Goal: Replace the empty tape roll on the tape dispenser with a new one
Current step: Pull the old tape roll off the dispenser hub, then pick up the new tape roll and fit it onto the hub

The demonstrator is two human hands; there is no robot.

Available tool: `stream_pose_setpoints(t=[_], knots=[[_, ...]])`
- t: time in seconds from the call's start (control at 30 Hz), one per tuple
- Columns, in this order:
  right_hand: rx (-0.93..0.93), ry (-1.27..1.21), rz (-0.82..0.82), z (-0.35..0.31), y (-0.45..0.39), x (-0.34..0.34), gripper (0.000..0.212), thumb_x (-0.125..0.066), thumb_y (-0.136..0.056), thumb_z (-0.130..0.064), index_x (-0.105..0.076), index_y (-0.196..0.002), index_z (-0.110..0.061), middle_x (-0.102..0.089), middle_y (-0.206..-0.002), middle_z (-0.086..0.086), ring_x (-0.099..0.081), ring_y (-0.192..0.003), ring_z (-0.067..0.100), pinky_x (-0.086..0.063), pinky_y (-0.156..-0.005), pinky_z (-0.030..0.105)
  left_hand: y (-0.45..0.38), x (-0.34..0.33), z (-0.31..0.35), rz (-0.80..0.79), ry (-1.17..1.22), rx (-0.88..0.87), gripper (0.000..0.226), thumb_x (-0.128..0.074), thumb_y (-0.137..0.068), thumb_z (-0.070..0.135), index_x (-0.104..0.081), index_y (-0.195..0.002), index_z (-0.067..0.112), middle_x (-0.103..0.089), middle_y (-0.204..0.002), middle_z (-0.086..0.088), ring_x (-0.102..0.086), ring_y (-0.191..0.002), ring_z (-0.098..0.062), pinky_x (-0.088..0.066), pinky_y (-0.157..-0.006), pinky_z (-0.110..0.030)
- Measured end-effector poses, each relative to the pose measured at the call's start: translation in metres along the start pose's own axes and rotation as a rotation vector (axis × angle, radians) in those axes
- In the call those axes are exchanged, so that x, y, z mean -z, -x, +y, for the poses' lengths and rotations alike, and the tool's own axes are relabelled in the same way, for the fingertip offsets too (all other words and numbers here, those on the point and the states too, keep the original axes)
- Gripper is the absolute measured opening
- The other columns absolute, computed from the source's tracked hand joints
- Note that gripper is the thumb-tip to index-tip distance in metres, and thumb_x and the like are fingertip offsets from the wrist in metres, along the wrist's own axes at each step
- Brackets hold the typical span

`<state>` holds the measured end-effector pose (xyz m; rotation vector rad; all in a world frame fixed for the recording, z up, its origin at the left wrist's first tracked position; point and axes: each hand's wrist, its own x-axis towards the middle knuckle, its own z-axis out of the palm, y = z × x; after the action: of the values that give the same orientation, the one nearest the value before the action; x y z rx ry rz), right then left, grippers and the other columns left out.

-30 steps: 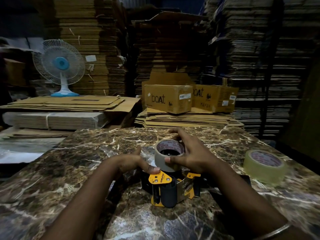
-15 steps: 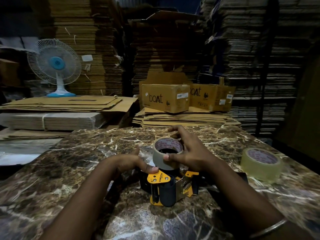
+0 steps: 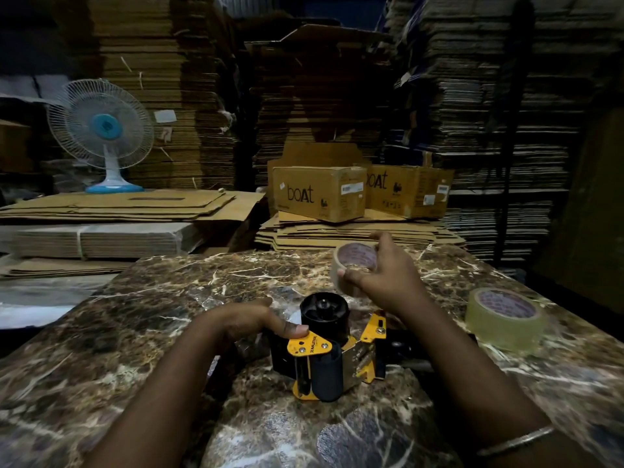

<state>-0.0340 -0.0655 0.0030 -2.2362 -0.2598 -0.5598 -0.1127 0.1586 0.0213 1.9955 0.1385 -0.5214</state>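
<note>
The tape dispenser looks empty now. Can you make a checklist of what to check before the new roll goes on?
1. Old roll off the black hub: ok, the right hand holds it lifted above the table.
2. Hub bare: ok, nothing sits around it.
3. Tape dispenser steadied: ok, the left hand rests on it, thumb on the yellow plate.
4. New roll nearby: ok, lying flat on the marble table, right of the dispenser.
5. Right hand free to fetch it: not ok, it grips the old roll.
6. New roll's loose end findable: cannot tell.
</note>
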Motion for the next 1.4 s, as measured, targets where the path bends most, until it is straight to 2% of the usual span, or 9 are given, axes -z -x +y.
stream_pose_setpoints(t=[0.1,0.37,0.5,0.6,0.8,1.0,1.17,1.27,1.4], knots=[[-0.114,0.223,-0.069,0.012,-0.007,0.005,0.075,-0.084,-0.073,-0.050,-0.050,-0.126,-0.010,-0.060,-0.125,0.011,-0.054,-0.105,0.025,-0.049,-0.081,0.033,0.002,0.000,0.002,-0.010,-0.026,0.000,0.115,-0.089,-0.041,0.045,-0.042,-0.141,0.013,-0.045,-0.142,-0.012,-0.047,-0.118,-0.030,-0.038,-0.083,-0.036],[-0.266,0.247,-0.112,0.023,-0.011,0.002,0.071,-0.090,-0.069,-0.041,-0.057,-0.124,-0.010,-0.062,-0.127,0.013,-0.058,-0.115,0.030,-0.054,-0.091,0.042,0.001,-0.001,0.000,-0.046,-0.051,-0.025,0.134,-0.090,-0.042,0.041,-0.020,-0.153,0.010,-0.024,-0.159,-0.014,-0.023,-0.145,-0.034,-0.031,-0.104,-0.040],[-0.329,0.351,-0.095,0.025,-0.012,0.002,0.073,-0.090,-0.060,-0.054,-0.060,-0.113,-0.013,-0.062,-0.120,0.014,-0.061,-0.106,0.031,-0.057,-0.081,0.040,-0.001,0.002,-0.001,-0.023,-0.069,-0.069,0.178,-0.088,0.002,0.059,-0.016,-0.154,0.012,-0.025,-0.159,-0.014,-0.022,-0.145,-0.034,-0.029,-0.103,-0.041],[-0.346,0.324,-0.044,0.024,-0.012,0.003,0.066,-0.093,-0.063,-0.044,-0.059,-0.109,-0.010,-0.063,-0.117,0.016,-0.062,-0.106,0.031,-0.055,-0.079,0.040,-0.002,0.002,-0.001,-0.019,-0.075,-0.090,0.181,-0.085,0.004,0.061,-0.015,-0.154,0.010,-0.025,-0.159,-0.013,-0.022,-0.145,-0.033,-0.029,-0.103,-0.042],[-0.300,0.198,0.001,0.021,-0.006,0.005,0.038,-0.085,-0.076,-0.033,-0.059,-0.094,-0.012,-0.067,-0.106,0.013,-0.063,-0.100,0.030,-0.043,-0.067,0.032,-0.010,0.002,-0.005,0.021,0.022,-0.074,0.127,-0.083,-0.048,0.039,-0.018,-0.154,0.012,-0.024,-0.160,-0.014,-0.027,-0.144,-0.034,-0.030,-0.111,-0.044],[-0.351,0.271,-0.147,0.006,0.016,0.027,0.026,-0.060,-0.076,-0.036,-0.065,-0.091,-0.016,-0.069,-0.085,0.006,-0.069,-0.080,0.026,-0.060,-0.077,0.042,-0.015,0.003,-0.008,0.059,0.029,-0.086,0.116,-0.082,-0.056,0.038,-0.023,-0.152,0.009,-0.026,-0.158,-0.015,-0.030,-0.142,-0.034,-0.032,-0.102,-0.039],[-0.302,0.062,-0.370,0.007,0.050,0.046,0.019,-0.057,-0.093,-0.028,-0.064,-0.080,-0.016,-0.065,-0.082,0.006,-0.060,-0.071,0.020,-0.044,-0.063,0.030,-0.014,0.003,-0.009,0.088,0.056,-0.135,0.132,-0.091,-0.038,0.042,-0.028,-0.150,0.011,-0.030,-0.156,-0.014,-0.035,-0.137,-0.036,-0.039,-0.102,-0.044],[-0.231,0.052,-0.443,0.003,0.062,0.057,0.029,-0.063,-0.093,-0.031,-0.069,-0.074,-0.010,-0.068,-0.078,0.012,-0.058,-0.070,0.020,-0.041,-0.068,0.033,-0.018,0.003,-0.009,0.155,0.055,-0.149,0.097,-0.086,-0.059,0.026,-0.040,-0.143,0.011,-0.039,-0.148,-0.017,-0.044,-0.125,-0.036,-0.041,-0.095,-0.042],[-0.160,0.113,-0.475,-0.001,0.070,0.062,0.026,-0.071,-0.087,-0.047,-0.071,-0.102,-0.026,-0.071,-0.109,0.002,-0.067,-0.099,0.019,-0.054,-0.092,0.040,-0.020,0.005,-0.008,0.343,-0.014,-0.173,0.032,-0.085,-0.062,0.026,-0.067,-0.086,0.015,-0.064,-0.113,-0.013,-0.059,-0.091,-0.026,-0.049,-0.085,-0.037]])
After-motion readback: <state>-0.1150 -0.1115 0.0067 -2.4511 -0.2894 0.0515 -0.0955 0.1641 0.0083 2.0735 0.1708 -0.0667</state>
